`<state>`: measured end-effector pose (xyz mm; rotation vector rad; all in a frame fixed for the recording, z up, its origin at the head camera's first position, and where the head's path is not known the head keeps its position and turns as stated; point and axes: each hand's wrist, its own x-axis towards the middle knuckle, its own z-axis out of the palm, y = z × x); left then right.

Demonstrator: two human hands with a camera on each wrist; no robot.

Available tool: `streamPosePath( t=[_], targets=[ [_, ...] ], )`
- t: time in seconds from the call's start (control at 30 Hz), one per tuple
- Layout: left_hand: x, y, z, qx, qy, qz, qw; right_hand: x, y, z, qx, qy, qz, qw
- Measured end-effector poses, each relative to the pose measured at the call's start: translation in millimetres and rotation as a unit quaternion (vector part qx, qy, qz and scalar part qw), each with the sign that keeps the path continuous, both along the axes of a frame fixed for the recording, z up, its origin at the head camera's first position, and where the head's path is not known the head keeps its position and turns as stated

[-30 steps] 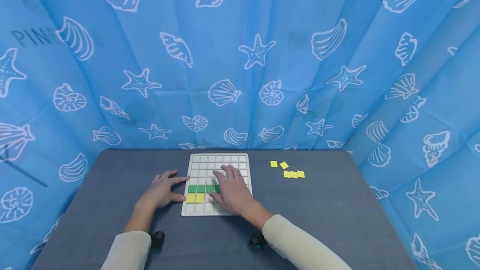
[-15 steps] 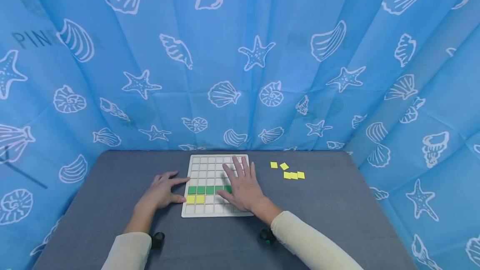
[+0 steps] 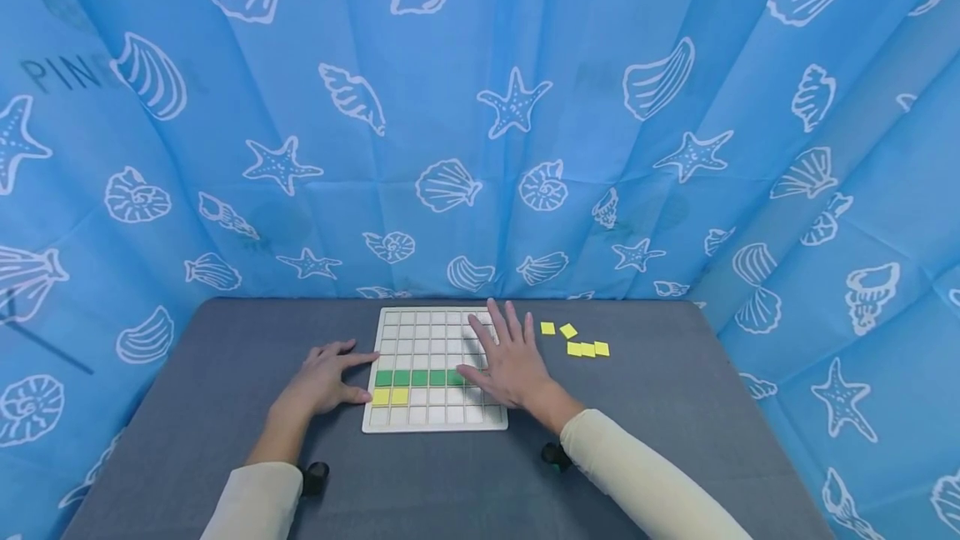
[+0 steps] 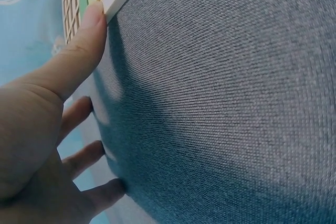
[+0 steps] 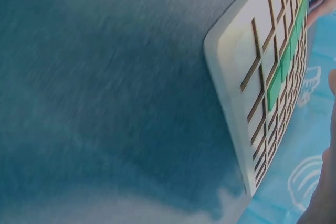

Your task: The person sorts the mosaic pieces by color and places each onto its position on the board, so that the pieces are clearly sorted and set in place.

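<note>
A white grid board [image 3: 437, 416] lies on the table in the head view. One of its rows carries several green square tiles [image 3: 402, 377]. In the row just nearer to me, two yellow tiles [image 3: 381, 397] fill the leftmost cells. My left hand [image 3: 318, 382] touches the board's left edge with thumb and index fingertips; the left wrist view shows the thumb [image 4: 86, 38] against the rim. Over the board's right side my right hand [image 3: 513, 369] is spread with nothing in it, hiding some cells. Only a sliver of that hand [image 5: 323, 182] appears in the right wrist view.
Several loose yellow tiles [image 3: 588, 350] lie on the grey table [image 3: 637, 423] to the right of the board, some touching each other. A blue curtain [image 3: 480, 107] with shell prints hangs along the table's back edge and sides.
My right hand has moved right and away from me across the board, uncovering more of the green row and the cells beneath. The left hand has stayed at the board's left edge.
</note>
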<state>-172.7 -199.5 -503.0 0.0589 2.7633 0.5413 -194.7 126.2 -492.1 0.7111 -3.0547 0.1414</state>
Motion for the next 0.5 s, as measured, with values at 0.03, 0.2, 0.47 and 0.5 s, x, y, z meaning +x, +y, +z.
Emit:
streamPosePath(
  t=[0.03, 0.2, 0.47, 0.5],
  targets=[
    [0.3, 0.2, 0.1, 0.0, -0.001, 0.001, 1.0, -1.2, 2.5, -0.4, 0.0, -0.001, -0.002, 1.0],
    [0.8, -0.1, 1.2, 0.001, -0.003, -0.001, 1.0, -8.9, 17.0, -4.3, -0.003, -0.003, -0.01, 0.9999],
    [2.2, 0.2, 1.2, 0.002, 0.004, -0.003, 1.0, -19.9, 41.0, -15.7, -0.009, -0.008, -0.033, 0.9994],
    [2.3, 0.3, 0.9, 0.003, 0.004, -0.003, 1.0, -20.4, 43.6, -16.4, -0.011, -0.008, -0.035, 0.9993]
  ],
)
